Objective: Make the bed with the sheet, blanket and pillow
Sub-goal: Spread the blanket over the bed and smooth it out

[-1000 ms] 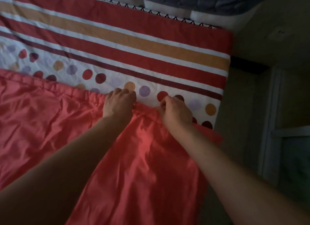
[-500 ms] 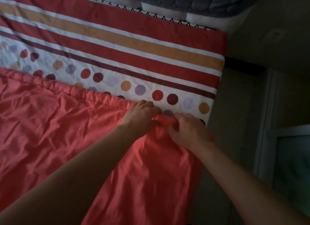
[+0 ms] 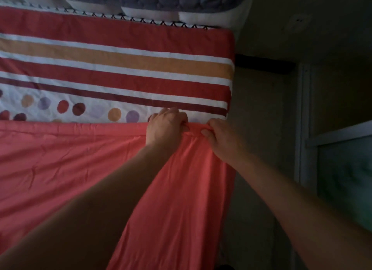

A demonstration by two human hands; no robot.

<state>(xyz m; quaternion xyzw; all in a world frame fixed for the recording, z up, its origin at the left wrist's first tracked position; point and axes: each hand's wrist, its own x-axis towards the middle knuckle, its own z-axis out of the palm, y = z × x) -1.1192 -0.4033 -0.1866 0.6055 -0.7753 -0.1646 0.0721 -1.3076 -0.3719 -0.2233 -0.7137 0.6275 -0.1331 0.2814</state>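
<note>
Left grip point(image 3: 166, 126): holds coral cloth point(image 3: 80, 159) hem.
Right grip point(image 3: 221, 138): pinches same hem.
Technique: pull taut, parallel to striped sheet point(image 3: 120, 62) bands.

We slide our left hand point(image 3: 166, 126) and right hand point(image 3: 222, 138) along the hem of the coral sheet point(image 3: 70, 159) toward 3 o'clock, and they now grip it by the bed's right edge. The hem, slanted and bunched before, now runs straight across the striped quilt point(image 3: 120, 68).

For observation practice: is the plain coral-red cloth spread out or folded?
Spread out: the plain coral-red cloth lies flat, lightly wrinkled, its top edge gripped by the left hand and right hand.
</note>
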